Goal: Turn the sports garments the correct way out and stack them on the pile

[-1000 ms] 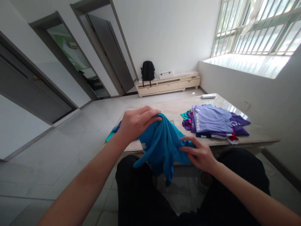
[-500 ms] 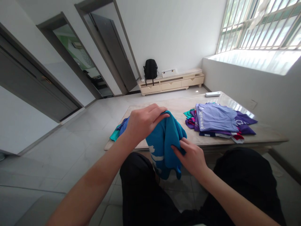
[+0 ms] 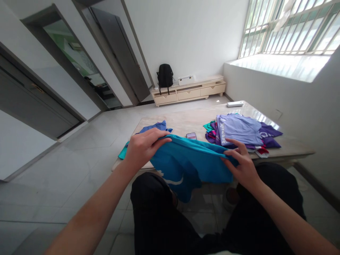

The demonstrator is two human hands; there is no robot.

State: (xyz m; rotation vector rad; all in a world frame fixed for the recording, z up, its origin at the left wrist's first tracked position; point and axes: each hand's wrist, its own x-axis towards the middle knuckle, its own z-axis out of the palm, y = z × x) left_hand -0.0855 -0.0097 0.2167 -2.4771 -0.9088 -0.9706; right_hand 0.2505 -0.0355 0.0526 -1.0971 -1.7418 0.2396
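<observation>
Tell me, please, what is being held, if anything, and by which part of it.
A blue cloth, by its upper edge: the left hand pinches it toward the left, the right hand toward the right.

Our left grip (image 3: 142, 145) and right grip (image 3: 244, 164) pinch a blue garment (image 3: 190, 159) by its upper edge, which spans between them, the rest hanging at the near side of the bench (image 3: 190, 121). On it we see a clothes pile (image 3: 239, 129) to the right, more clothes (image 3: 154, 127) to the left, a small packet (image 3: 191, 135) between. Beyond, a backpack (image 3: 165, 75) stands on a low cabinet (image 3: 189, 94).
</observation>
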